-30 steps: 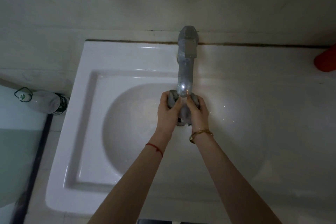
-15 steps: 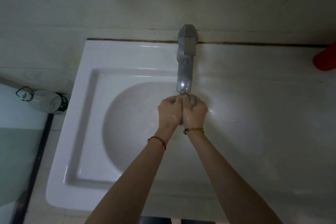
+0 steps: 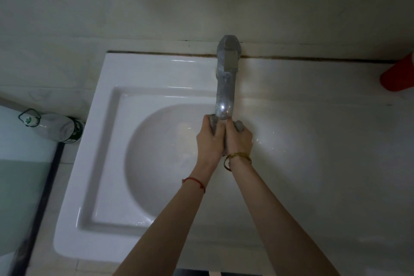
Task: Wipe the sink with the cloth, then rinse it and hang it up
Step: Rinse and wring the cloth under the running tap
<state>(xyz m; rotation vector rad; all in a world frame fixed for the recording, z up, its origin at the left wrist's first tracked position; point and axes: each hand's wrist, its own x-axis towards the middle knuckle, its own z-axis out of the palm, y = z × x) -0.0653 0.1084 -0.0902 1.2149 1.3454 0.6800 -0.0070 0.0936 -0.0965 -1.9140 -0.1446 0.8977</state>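
Head view: two bare forearms reach up from the bottom edge over the white ceramic sink [image 3: 74,186]. The left wrist carries a red string bracelet [image 3: 194,182] and the right wrist a gold bangle [image 3: 237,157]. Beyond them the left hand [image 3: 209,140] and right hand [image 3: 239,140] are pressed side by side above the round basin, both closed tight on a bunched grey cloth [image 3: 239,126]. Only small bulges of it show at the fingertips and in the seam between the palms. The cloth sits directly below the spout of the grey metal faucet [image 3: 225,87], which runs back to its base on the sink's rear ledge. Small splashes glint on the basin to the right of the hands. To the left of the sink, a plastic bottle [image 3: 51,126] with a green label lies on its side. At the far right edge stands a red object [image 3: 399,76], cut off by the frame. The pale wall rises behind.
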